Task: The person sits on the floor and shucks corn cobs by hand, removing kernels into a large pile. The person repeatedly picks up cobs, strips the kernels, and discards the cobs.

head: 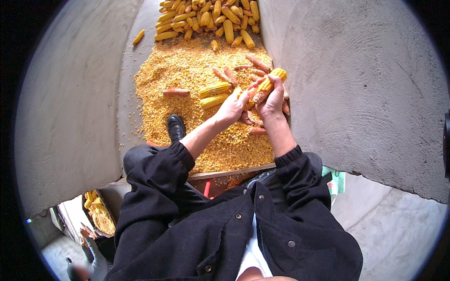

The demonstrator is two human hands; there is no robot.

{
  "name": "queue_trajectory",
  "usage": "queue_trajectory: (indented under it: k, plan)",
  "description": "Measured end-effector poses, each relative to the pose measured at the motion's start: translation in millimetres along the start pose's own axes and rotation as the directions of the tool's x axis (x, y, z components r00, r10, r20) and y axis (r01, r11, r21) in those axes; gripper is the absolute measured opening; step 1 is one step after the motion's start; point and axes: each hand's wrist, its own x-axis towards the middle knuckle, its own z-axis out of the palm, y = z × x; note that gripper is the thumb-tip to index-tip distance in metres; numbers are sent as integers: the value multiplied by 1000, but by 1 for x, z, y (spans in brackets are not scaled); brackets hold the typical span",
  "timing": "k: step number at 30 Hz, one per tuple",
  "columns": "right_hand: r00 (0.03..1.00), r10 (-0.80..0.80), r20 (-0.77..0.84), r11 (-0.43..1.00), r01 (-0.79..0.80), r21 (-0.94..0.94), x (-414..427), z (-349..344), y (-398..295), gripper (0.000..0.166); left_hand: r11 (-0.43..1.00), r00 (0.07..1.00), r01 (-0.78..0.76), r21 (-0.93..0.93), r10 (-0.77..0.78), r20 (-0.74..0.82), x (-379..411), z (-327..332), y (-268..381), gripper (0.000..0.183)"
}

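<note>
My right hand (272, 100) is wrapped around a partly shelled ear of corn (279, 73). Yellow kernels cover its upper end, and the lower end shows bare cob. Just beside it, my left hand (230, 108) has its fingers curled, with some yellow at the fingertips. Whether that hand grips anything is hidden. Two full ears of corn (215, 89) lie to the left of my hands on a thick layer of loose kernels (168, 66). Several bare reddish cobs (258, 63) are scattered around and beneath my hands.
A pile of unshelled ears (207, 15) lies at the far end. Rough grey walls (351, 87) rise on both sides. A wooden board (232, 171) edges the kernels near me. At lower left, another person (93, 253) sits by a container of corn (102, 216).
</note>
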Motion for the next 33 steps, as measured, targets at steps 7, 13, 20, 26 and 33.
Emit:
queue_trajectory:
  k: [7, 13, 20, 26, 33]
  plan:
    - [998, -37, 49, 999, 38, -20, -11, 12, 4, 21, 977, 968, 155, -146, -180, -176, -10, 3, 20, 48]
    - [986, -100, 137, 994, 91, 66, -6, 7, -7, 34, 815, 932, 356, -458, -342, 117, -11, -3, 26, 43]
    - [988, -20, 151, 983, -8, 182, -2, 0, -4, 35, 885, 976, 215, -412, -208, 63, -14, 3, 13, 41]
    - [996, -72, 50, 986, 64, 156, 1, -2, 5, 31, 997, 1000, 4, -80, -5, -11, -16, 10, 11, 54]
    - [996, -84, 44, 986, 76, 147, -2, 0, 5, 31, 999, 993, -35, -8, 34, -117, -17, 19, 12, 52]
